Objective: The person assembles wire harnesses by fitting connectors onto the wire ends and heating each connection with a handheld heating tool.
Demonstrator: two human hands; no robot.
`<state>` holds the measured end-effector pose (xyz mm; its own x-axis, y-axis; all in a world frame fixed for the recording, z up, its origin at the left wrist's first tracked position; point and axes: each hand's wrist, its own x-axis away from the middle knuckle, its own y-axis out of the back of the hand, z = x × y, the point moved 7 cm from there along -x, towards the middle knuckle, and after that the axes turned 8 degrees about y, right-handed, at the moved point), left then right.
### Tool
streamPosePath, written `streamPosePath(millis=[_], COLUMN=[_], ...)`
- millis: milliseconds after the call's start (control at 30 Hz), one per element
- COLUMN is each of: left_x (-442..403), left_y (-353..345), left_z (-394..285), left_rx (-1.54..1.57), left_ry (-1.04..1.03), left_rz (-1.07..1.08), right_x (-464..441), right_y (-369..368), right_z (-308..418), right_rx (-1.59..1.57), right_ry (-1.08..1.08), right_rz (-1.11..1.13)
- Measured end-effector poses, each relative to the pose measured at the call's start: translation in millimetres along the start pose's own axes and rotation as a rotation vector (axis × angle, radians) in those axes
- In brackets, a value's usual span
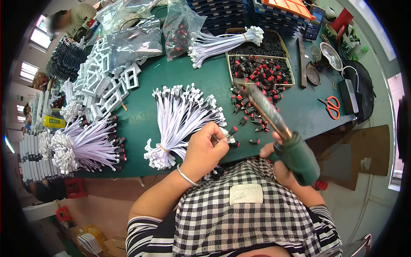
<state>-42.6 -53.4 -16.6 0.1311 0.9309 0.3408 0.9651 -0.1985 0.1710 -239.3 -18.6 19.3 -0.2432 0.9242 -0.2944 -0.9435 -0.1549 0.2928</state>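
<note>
1. Nearest is the checkered apron (214,222); the two hands are apart, beyond it.
2. The left hand (207,147) pinches a small black-and-red part (232,131) at its fingertips.
3. The right hand (281,168) grips a green-handled tool (302,160), blurred.
4. In front, on the green worktop (141,103), lies a bundle of white cables (169,124).
5. Farther, an open box (291,73) contains many similar parts.

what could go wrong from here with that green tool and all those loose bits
The green tool in the right hand could knock loose red-and-black parts, which its long barrel overlaps in this view. Parts near the front of the table might fall. The small red-tipped piece pinched in the left hand might slip.
</note>
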Motion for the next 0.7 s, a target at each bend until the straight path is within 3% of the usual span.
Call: streamPosePath(millis=[100, 133, 167, 267, 367, 600, 667, 700], left_x=[-7.0, -10.0, -12.1, -16.2, -15.0, -12.4, -12.2, -12.1], left_y=[2.3, 2.7, 2.8, 3.8, 3.6, 2.4, 2.2, 2.9], left_z=[2.4, 4.0, 5.1, 7.9, 4.7, 1.6, 0.7, 0.1], left_rx=[-0.071, -0.098, -0.102, -0.114, -0.122, -0.171, -0.181, -0.173], left_ry=[-0.019, -0.022, -0.009, 0.025, 0.002, -0.047, -0.047, -0.059], left_rz=[-0.025, -0.031, -0.034, -0.039, -0.049, -0.076, -0.071, -0.088], right_x=[34.0, 57.7, 67.7, 76.0, 74.1, 92.7, 103.6, 105.5], right_y=[15.1, 19.4, 22.7, 19.9, 14.6, 13.2, 12.5, 12.9], right_z=[-23.6, -47.2, -53.5, -54.3, -51.3, -80.1, -104.2, -105.7], right_rx=[-0.188, -0.359, -0.402, -0.135, 0.106, 0.277, 0.218, 0.196], right_ry=[-0.079, -0.243, -0.274, -0.197, -0.216, -0.178, -0.444, -0.466], right_rz=[-0.09, -0.084, -0.096, -0.014, 0.202, 0.172, 0.155, 0.128])
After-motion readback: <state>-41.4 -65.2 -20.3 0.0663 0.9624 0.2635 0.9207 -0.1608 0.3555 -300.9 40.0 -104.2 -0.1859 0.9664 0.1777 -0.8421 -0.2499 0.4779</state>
